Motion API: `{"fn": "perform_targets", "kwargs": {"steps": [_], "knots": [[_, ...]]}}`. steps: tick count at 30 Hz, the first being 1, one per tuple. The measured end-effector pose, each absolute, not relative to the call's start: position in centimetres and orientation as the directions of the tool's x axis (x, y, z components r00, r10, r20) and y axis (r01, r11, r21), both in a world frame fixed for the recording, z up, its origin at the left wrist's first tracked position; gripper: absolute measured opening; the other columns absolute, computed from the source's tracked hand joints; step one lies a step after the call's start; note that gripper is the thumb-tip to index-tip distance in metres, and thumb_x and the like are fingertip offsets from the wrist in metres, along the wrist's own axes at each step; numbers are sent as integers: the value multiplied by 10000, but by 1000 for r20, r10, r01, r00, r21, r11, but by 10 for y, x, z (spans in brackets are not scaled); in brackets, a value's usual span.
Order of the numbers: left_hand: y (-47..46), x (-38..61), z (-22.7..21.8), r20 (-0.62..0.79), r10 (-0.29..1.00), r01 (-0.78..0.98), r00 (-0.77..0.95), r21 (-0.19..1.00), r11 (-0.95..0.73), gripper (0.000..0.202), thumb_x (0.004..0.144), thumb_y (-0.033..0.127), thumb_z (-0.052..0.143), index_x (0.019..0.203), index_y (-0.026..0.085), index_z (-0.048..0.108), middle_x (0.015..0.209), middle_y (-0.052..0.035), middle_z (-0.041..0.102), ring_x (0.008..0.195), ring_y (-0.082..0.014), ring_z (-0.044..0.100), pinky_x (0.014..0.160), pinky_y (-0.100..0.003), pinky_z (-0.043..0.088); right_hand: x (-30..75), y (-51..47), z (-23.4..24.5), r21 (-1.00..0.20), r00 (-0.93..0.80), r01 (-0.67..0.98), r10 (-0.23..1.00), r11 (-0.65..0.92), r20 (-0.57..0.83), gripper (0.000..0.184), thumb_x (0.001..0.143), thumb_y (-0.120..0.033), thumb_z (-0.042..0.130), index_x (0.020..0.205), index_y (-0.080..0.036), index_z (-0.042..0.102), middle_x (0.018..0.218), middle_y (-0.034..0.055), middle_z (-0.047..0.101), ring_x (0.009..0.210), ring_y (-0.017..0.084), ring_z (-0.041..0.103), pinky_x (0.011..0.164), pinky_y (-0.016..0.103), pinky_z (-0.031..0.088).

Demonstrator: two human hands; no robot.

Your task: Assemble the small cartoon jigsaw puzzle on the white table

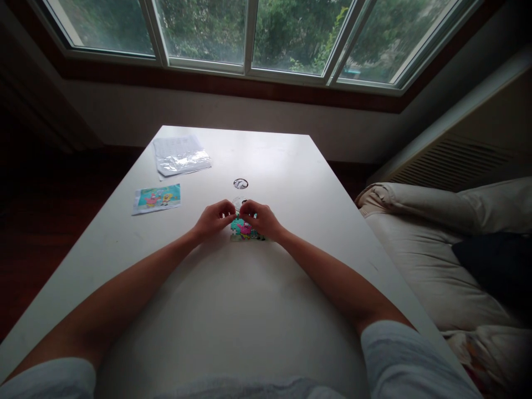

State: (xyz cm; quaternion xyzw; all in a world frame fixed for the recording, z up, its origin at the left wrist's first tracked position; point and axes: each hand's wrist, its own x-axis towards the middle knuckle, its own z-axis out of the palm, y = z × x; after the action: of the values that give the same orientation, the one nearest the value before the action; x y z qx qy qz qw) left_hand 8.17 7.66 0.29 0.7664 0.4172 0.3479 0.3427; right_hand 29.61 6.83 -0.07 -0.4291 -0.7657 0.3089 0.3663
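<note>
My left hand (213,219) and my right hand (261,219) meet at the middle of a white table (249,310). Both have their fingers curled and pinched together over a small colourful puzzle (245,230) that lies flat on the table, partly hidden under my right hand. The fingertips press at its top edge; what sits between them is too small to name. A small clear round container (239,201) stands just behind my fingers.
A cartoon picture card (158,198) lies to the left. Behind it lie a clear plastic bag and a paper sheet (180,157). A small round lid (240,183) sits further back. A cushioned sofa (436,233) stands to the right, and windows run along the back.
</note>
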Motion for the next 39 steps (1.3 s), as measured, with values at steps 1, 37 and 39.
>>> {"fn": "perform_targets", "kwargs": {"steps": [1,37,39], "knots": [[78,81,3,231,879,415,417,812,-411,201,852,381,643,902,186,650,792,-4,661,706,-130,557,653,-255,438,298,70,-2,-763,-387,449,871,465,303,47,879,-252,607,899,-217,632,806,-19,666,684,122,529,683,256,436],[69,78,21,-71,828,689,556,598,-410,166,777,346,612,813,208,697,752,18,685,682,-149,584,604,-245,374,319,84,-18,-440,-595,580,726,685,346,72,906,-289,662,950,-241,693,1011,69,605,969,231,510,884,374,448],[68,78,21,-63,825,690,562,587,-425,163,789,341,609,820,208,698,758,17,687,681,-147,584,606,-244,377,319,84,-18,-444,-595,576,725,686,348,73,906,-290,662,951,-241,694,1009,68,606,971,232,511,884,374,448]]}}
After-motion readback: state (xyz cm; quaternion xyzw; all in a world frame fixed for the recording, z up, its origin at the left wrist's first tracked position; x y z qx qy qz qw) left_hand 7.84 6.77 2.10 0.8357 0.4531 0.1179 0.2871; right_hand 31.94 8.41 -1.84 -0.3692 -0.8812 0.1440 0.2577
